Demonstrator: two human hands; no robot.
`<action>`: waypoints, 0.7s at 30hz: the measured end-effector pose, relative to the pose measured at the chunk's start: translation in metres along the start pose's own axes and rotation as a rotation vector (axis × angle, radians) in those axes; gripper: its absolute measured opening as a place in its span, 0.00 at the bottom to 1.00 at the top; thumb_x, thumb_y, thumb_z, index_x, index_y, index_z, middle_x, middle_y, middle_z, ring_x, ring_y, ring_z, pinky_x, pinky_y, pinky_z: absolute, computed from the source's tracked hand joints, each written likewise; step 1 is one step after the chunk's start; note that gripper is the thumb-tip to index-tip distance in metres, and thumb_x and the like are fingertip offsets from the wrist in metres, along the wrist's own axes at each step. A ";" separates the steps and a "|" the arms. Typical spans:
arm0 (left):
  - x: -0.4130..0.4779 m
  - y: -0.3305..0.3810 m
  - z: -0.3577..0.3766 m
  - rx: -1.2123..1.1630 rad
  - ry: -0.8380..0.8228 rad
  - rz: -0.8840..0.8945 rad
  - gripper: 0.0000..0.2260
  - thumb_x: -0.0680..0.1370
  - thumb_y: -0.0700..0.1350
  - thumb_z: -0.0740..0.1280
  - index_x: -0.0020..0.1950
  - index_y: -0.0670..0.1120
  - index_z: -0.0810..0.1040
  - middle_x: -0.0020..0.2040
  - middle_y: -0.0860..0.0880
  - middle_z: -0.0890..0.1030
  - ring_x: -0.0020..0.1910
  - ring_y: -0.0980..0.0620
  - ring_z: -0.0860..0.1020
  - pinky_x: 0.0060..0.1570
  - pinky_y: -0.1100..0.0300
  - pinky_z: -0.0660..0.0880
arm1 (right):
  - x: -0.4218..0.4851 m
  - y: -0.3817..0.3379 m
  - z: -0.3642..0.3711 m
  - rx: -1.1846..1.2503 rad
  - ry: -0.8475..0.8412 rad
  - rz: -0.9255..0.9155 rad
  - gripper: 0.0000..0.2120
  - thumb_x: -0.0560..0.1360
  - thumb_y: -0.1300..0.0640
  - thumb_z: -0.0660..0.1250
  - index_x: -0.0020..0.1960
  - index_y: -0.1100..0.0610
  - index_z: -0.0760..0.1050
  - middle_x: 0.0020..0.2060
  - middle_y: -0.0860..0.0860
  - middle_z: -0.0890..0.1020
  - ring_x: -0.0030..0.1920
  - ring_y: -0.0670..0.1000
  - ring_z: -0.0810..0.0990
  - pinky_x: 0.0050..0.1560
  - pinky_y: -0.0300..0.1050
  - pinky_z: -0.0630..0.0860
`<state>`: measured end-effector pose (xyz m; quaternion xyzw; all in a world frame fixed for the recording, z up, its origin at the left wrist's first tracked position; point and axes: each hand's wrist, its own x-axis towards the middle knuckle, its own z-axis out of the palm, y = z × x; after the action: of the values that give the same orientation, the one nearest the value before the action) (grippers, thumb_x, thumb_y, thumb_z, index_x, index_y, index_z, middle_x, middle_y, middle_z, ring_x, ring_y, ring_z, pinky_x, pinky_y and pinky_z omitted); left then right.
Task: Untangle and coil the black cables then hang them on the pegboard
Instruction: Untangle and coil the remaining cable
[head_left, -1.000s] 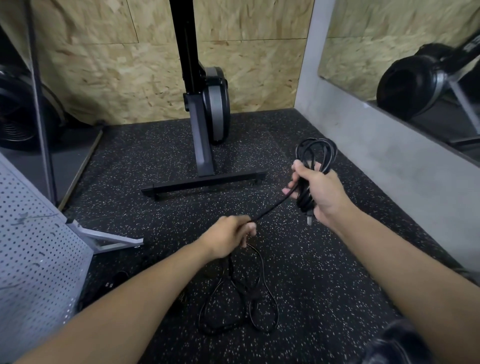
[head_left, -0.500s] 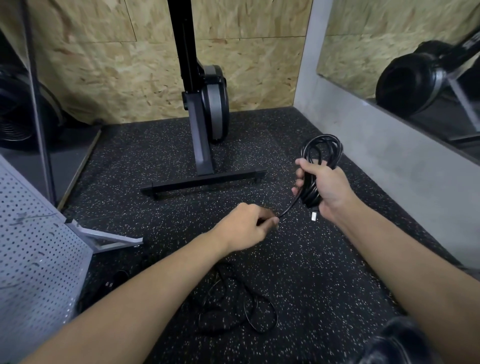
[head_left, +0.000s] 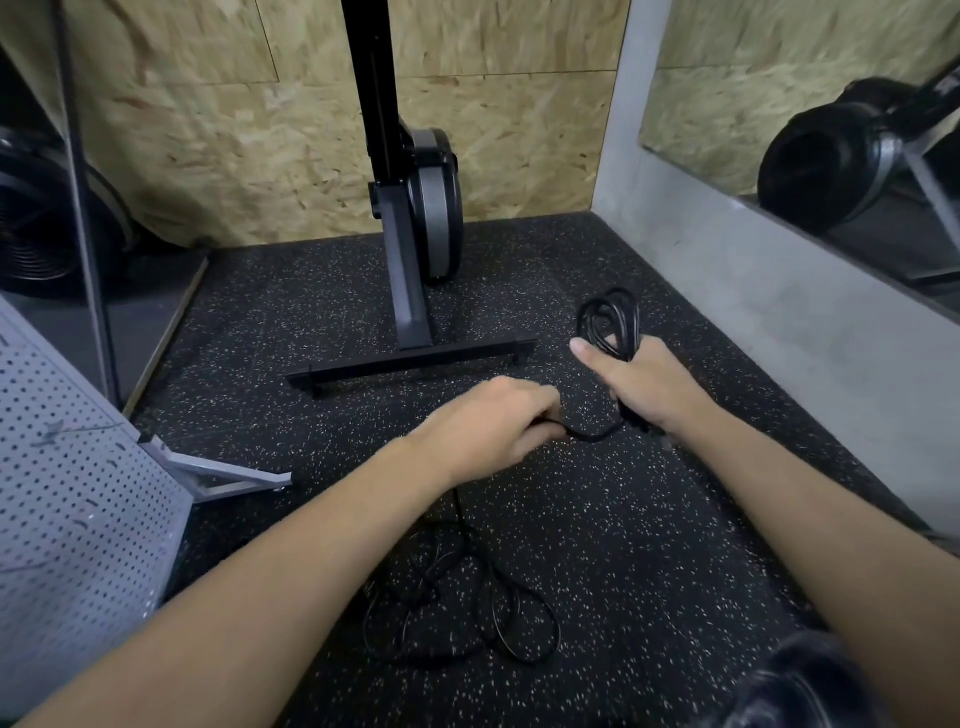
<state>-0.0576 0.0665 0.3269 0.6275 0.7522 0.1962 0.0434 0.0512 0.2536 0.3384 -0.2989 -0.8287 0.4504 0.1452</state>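
Observation:
My right hand (head_left: 641, 387) grips a coiled bundle of black cable (head_left: 610, 317), whose loops stick up above my fist. A short slack stretch of the same cable (head_left: 595, 435) droops from the bundle to my left hand (head_left: 491, 423), which holds it in curled fingers. Below my left hand the cable drops to a loose tangle of black loops (head_left: 462, 613) on the speckled rubber floor (head_left: 623, 545). The grey perforated pegboard (head_left: 72, 499) stands at the left edge on a metal foot.
A black exercise machine (head_left: 415, 208) with a T-shaped base bar stands in the middle ahead of my hands. A grey concrete ledge (head_left: 779, 322) runs along the right, OSB wall behind. A dark object (head_left: 789, 686) sits at the bottom right.
My left hand has slid up and right along the cable toward my right hand, so the taut stretch between them became a short slack loop. The floor tangle has shifted slightly.

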 end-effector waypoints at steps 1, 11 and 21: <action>-0.001 -0.002 -0.003 -0.005 0.048 0.027 0.08 0.84 0.51 0.67 0.52 0.47 0.78 0.48 0.52 0.80 0.46 0.52 0.78 0.49 0.49 0.78 | 0.000 0.000 0.000 0.018 -0.053 -0.001 0.23 0.75 0.31 0.70 0.35 0.49 0.75 0.34 0.47 0.81 0.38 0.50 0.80 0.49 0.51 0.76; 0.003 0.006 -0.011 -0.186 0.397 0.002 0.19 0.74 0.58 0.75 0.43 0.45 0.71 0.39 0.56 0.75 0.38 0.53 0.74 0.38 0.56 0.72 | -0.016 -0.014 0.021 0.211 -0.689 0.086 0.42 0.69 0.17 0.58 0.48 0.57 0.75 0.37 0.51 0.79 0.30 0.46 0.70 0.30 0.38 0.71; 0.003 -0.005 -0.018 -0.276 0.266 0.029 0.16 0.74 0.53 0.79 0.46 0.47 0.75 0.45 0.52 0.75 0.43 0.53 0.73 0.43 0.59 0.72 | -0.016 -0.014 0.020 -0.062 -0.825 0.215 0.14 0.72 0.57 0.75 0.54 0.59 0.76 0.34 0.52 0.78 0.34 0.50 0.76 0.38 0.47 0.71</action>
<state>-0.0684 0.0642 0.3422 0.5951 0.7082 0.3791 0.0264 0.0482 0.2250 0.3392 -0.1825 -0.7946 0.5196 -0.2555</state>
